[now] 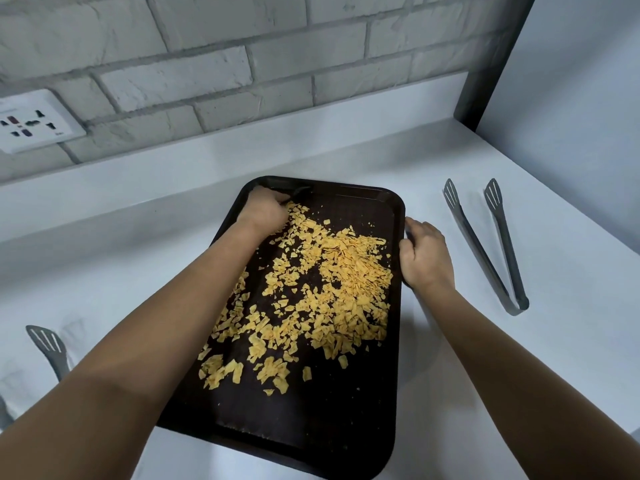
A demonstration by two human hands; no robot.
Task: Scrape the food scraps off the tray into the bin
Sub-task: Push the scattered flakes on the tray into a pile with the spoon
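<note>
The dark tray [346, 427] lies on the white tabletop [519, 393], strewn with yellow scraps [329, 289]. The left hand [265, 209], fingers curled round a dark tool, works at the tray's far left corner. The right hand [424, 256] grips the tray's right rim. Tongs [485, 244] lie right of the tray.

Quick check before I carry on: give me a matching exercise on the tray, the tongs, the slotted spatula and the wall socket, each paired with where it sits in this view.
Things:
1. tray
2. tongs
3. slotted spatula
4. wall socket

Places:
A. on the brick wall, upper left
B. on the counter, right of the right hand
C. centre of the counter, covered in yellow food scraps
D. at the left edge of the counter, beside the left forearm

Pairs: 1-C, 2-B, 3-D, 4-A
</note>
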